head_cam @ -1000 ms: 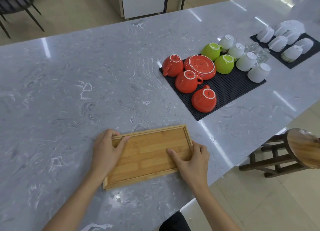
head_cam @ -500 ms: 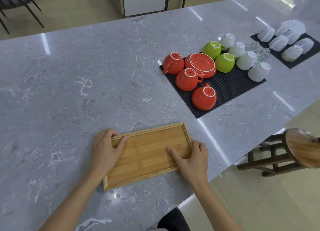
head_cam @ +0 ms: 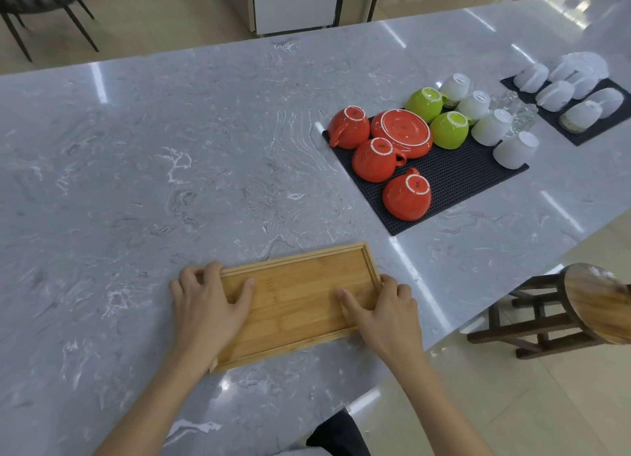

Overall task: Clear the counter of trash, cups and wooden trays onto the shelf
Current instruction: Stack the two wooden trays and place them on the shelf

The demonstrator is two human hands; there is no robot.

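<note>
My left hand and my right hand each close a grip on one short end of the wooden tray, thumbs lying on its inner floor and the other fingers curled around the outer rim; the tray lies flat on the table, close to the near edge and a little turned against it. I think the main risk is that the tray has only a low rim, so if one grip is weaker than the other, that end can slip out and the tray can tilt or knock on the stone when I lift it. The polished top also looks slippery, so a push instead of a lift can send the tray over the near edge to the floor. If I swing it to the right, it can come near the orange cups that stand upside down on the black rubber mat. The green cups, the white cups and a second mat with more white cups are farther away. The table is grey marble with white veins and bright light reflections. Beside it stands a wooden stool on a pale tiled floor, and I cannot see the shelf.
</note>
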